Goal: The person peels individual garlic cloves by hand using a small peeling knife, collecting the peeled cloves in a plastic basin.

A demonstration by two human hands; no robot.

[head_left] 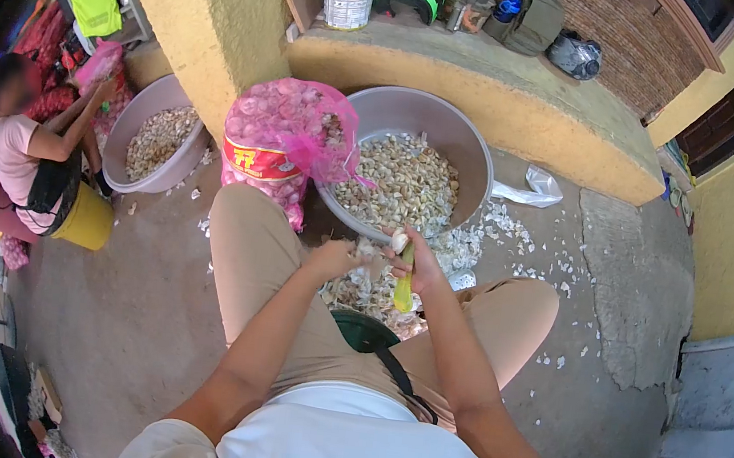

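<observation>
My right hand [421, 266] is closed around a yellow-green handle [403, 291], probably a small knife's; no blade can be made out. A whitish piece of garlic [399, 240] sits at the fingertips of the same hand. Beside it, my left hand [334, 259] is smeared by motion, with pale papery garlic skin [370, 254] at its fingers. Both hands are above my lap, just short of a big grey tub [488, 166] holding many loose garlic cloves [403, 179]. Garlic skins [360, 295] lie heaped between my legs, below the hands.
A pink mesh sack of garlic [276, 117] leans against the tub's left side. Skins [519, 232] litter the floor at right. A concrete ledge [489, 90] runs behind. At far left a person [23, 139] sits by another tub [121, 145] on a yellow bucket [86, 222].
</observation>
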